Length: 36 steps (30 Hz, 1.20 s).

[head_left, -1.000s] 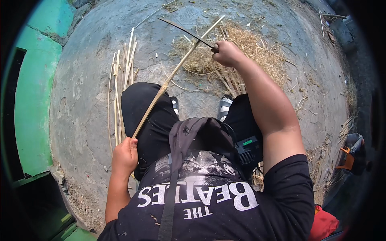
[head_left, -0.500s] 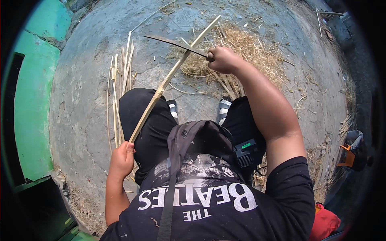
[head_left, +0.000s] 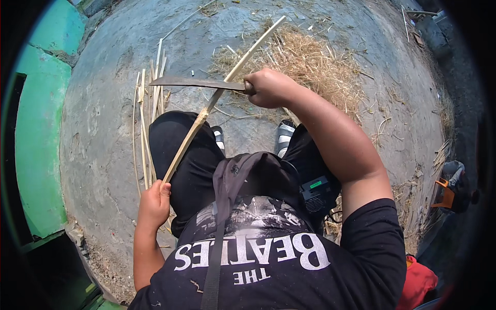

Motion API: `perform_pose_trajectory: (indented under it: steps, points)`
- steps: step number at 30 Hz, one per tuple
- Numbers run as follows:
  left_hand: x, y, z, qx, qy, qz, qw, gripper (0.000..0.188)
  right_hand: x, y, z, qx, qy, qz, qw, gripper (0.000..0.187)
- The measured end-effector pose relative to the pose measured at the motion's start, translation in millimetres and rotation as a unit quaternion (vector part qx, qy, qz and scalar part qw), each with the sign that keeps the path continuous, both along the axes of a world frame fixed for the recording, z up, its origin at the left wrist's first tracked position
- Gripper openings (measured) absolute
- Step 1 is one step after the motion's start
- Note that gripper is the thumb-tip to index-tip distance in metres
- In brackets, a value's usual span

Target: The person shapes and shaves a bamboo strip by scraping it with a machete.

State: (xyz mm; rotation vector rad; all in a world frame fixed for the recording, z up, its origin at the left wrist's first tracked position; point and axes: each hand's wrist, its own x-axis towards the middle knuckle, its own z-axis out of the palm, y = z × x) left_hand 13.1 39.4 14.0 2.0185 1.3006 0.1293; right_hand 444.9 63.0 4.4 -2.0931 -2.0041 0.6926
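Note:
My left hand (head_left: 154, 205) grips the near end of a long pale bamboo strip (head_left: 248, 54) that slants up and away over my left knee. My right hand (head_left: 271, 87) holds the handle of a long dark knife (head_left: 194, 82); its blade points left and lies across the strip near the strip's middle. I am seated, with black trousers and sandals below the strip.
Several split bamboo strips (head_left: 147, 113) lie on the grey concrete floor (head_left: 98, 129) to my left. A heap of dry shavings (head_left: 310, 62) lies ahead. A green wall (head_left: 36, 134) runs along the left. An orange object (head_left: 445, 192) sits at the right.
My right hand has brought the knife down and toward me along the strip. The blade now crosses the strip nearer my knee. My left hand keeps its grip.

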Motion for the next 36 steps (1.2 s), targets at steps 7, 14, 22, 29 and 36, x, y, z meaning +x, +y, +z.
perform_pose_trajectory:
  steps: [7,14,22,29,36]
  points:
    - [9,0,4,0.075,0.038,-0.022,0.996,0.044,43,5,5,-0.056,0.041,-0.106,0.992,0.023]
    - [11,-10,2,0.145,0.036,-0.021,0.989,0.037,4,-4,2,-0.013,-0.01,0.013,1.0,0.024]
    - [7,-7,-7,0.11,0.057,-0.019,0.992,0.044,-10,-8,-5,0.044,-0.009,0.007,0.999,0.021]
    - [13,-11,-9,0.164,0.079,-0.015,0.983,0.042,13,4,-3,-0.014,-0.002,-0.064,0.998,0.021]
    - [14,-11,-7,0.176,0.055,-0.022,0.983,0.04,29,10,-3,-0.016,0.028,-0.075,0.997,0.019]
